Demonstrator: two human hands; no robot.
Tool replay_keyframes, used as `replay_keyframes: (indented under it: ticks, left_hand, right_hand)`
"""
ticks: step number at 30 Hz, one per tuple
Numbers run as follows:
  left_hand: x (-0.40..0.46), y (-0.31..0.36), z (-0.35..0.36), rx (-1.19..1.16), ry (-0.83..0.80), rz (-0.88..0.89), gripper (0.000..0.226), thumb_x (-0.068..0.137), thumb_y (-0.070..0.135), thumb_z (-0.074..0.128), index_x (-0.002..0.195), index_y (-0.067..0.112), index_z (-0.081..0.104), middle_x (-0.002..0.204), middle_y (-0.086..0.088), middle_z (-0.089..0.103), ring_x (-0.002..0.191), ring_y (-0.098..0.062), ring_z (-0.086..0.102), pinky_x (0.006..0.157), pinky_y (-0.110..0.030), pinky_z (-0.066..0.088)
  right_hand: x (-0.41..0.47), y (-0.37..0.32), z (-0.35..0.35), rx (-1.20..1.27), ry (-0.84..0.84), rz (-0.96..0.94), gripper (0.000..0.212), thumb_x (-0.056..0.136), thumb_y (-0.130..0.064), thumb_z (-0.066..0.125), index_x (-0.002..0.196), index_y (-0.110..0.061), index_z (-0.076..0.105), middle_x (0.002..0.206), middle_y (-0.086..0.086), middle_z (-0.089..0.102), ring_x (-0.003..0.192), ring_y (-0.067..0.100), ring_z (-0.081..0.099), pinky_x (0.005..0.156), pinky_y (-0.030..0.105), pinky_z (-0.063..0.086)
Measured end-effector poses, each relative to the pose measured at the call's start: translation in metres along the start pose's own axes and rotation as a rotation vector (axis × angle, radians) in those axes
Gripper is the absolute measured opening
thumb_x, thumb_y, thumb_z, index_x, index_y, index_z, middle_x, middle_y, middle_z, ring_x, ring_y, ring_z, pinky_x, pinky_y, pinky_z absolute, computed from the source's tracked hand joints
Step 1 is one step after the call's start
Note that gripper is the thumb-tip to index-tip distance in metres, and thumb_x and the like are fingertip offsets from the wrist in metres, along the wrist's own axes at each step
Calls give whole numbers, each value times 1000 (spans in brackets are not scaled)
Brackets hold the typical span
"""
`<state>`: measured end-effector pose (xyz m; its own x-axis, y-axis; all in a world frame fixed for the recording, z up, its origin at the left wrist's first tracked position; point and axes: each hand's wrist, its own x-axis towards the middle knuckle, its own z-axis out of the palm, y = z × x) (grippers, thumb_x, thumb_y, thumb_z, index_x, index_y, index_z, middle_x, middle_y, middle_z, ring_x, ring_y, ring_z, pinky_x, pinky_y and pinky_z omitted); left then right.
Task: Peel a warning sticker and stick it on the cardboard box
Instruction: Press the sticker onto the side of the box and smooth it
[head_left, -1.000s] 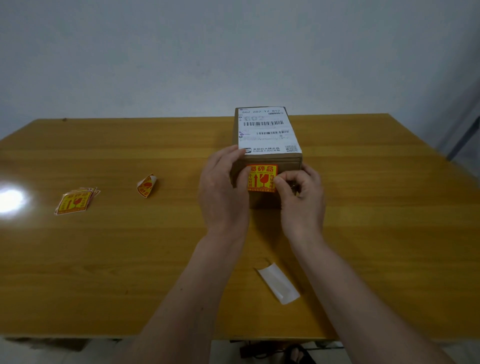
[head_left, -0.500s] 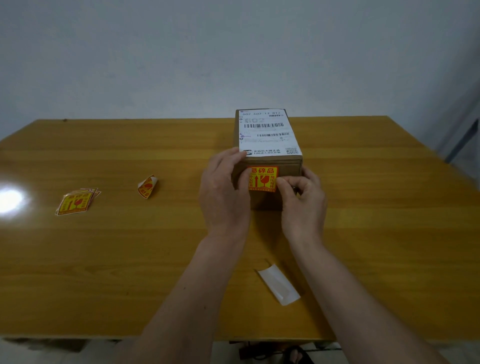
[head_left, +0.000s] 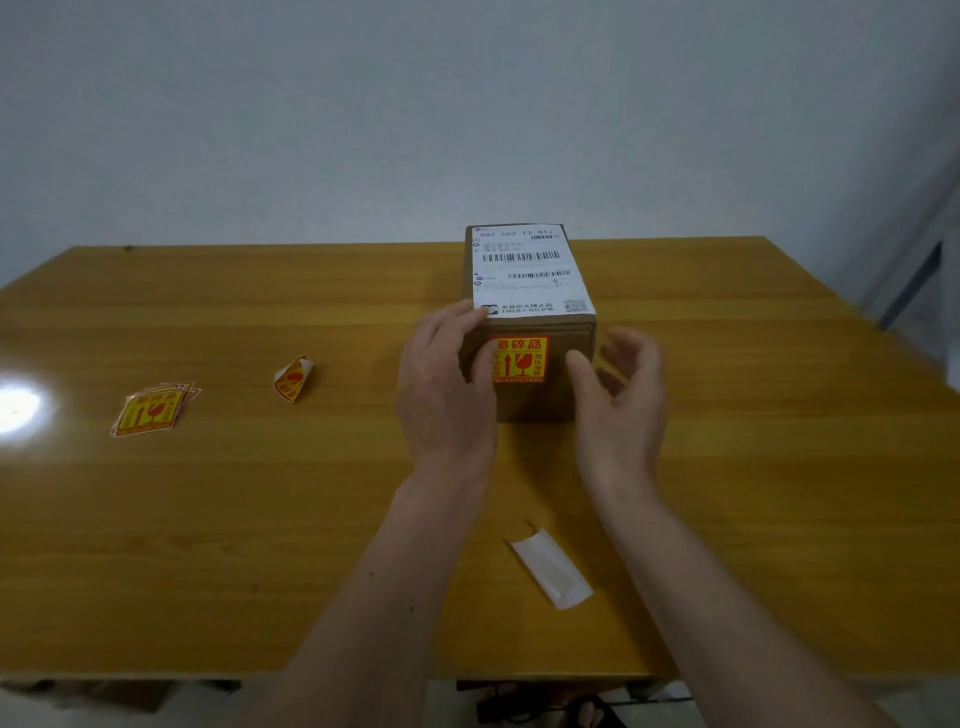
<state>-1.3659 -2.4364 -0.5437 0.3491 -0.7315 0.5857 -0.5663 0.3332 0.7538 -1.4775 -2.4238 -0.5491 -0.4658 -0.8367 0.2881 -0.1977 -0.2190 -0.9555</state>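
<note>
At 9 o'clock a glare spot washes out the table (head_left: 218, 519) near its left edge, and just right of it lies a fanned stack (head_left: 154, 411) of warning stickers; you can read only the top one, the rest show as thin edges. Further right, a loose sticker (head_left: 293, 379) curls on itself, so its print is mostly hidden.

Your left hand (head_left: 445, 395) rests flat against the box (head_left: 535, 400), fingers spread over its top left corner, thumb pressing the left edge of the sticker (head_left: 518, 360); the hand covers that side of the box's front. The sticker sits on the near face of the box, at 12 o'clock from you, upright and flat. The box is shut, so its contents cannot be seen. A white label (head_left: 530, 273) covers its top; the small print is too fine to read.

Your right hand (head_left: 621, 400) hovers just right of the box, fingers loosely curled and released, holding nothing; motion blurs the fingertips.

At 6 o'clock, between your forearms, lies a white backing (head_left: 551, 567).
</note>
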Motion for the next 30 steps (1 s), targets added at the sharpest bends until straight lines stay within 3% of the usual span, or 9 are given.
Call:
replay_keyframes:
  ticks: [2,4,6,9,12,14,21,30]
  left_hand:
    - [0,0,0,2,-3,6,33,81,8,69,114,15,65,122,0,62,114,-15,57,90,-41,54]
    - [-1,-1,-1,13,-2,18,34,81,7,69,114,14,65,122,0,62,114,-15,58,90,-41,54]
    - [-2,-2,-1,26,-4,35,36,80,6,69,115,15,64,122,0,62,114,-15,58,89,-41,55]
    - [-2,-2,-2,60,-13,50,40,79,5,70,117,18,63,124,2,61,115,-14,57,86,-40,56]
    - [-2,-2,-4,93,-31,68,45,77,6,72,119,20,61,127,3,60,116,-14,56,86,-39,56]
    - [-3,-3,-4,117,-53,75,50,75,6,74,120,21,58,128,4,58,117,-15,54,86,-40,56]
    - [-3,-8,-7,300,-141,187,65,66,9,81,123,19,52,131,-1,55,117,-21,52,84,-28,47]
    - [-3,-7,-12,336,-209,180,68,71,2,75,129,21,47,138,0,47,124,-20,45,89,-23,40]
  right_hand:
    - [1,-8,3,-199,-76,-166,65,80,-23,71,136,-26,38,143,0,36,135,17,32,107,27,32]
    - [6,-13,9,-339,-147,-251,80,76,-30,74,142,-30,29,153,5,21,141,20,18,111,32,25]
    - [13,-15,14,-406,-181,-260,79,74,-34,75,140,-28,34,152,6,24,139,22,21,112,36,30]
    - [21,-11,15,-361,-166,-249,60,73,-29,77,126,-20,53,141,3,40,129,20,35,106,33,38]
    - [26,-10,8,-318,-165,-254,45,75,-22,76,117,-20,62,136,1,47,124,17,40,97,21,33]
    - [31,-9,2,-326,-195,-265,42,77,-19,74,118,-21,63,136,0,49,125,17,40,97,19,30]
    - [33,-3,-7,-560,-301,-385,71,69,-16,80,132,-23,48,145,3,40,130,25,37,107,41,36]
    - [35,-6,-7,-594,-360,-370,80,65,-13,83,133,-21,41,146,5,35,133,24,36,110,40,35]
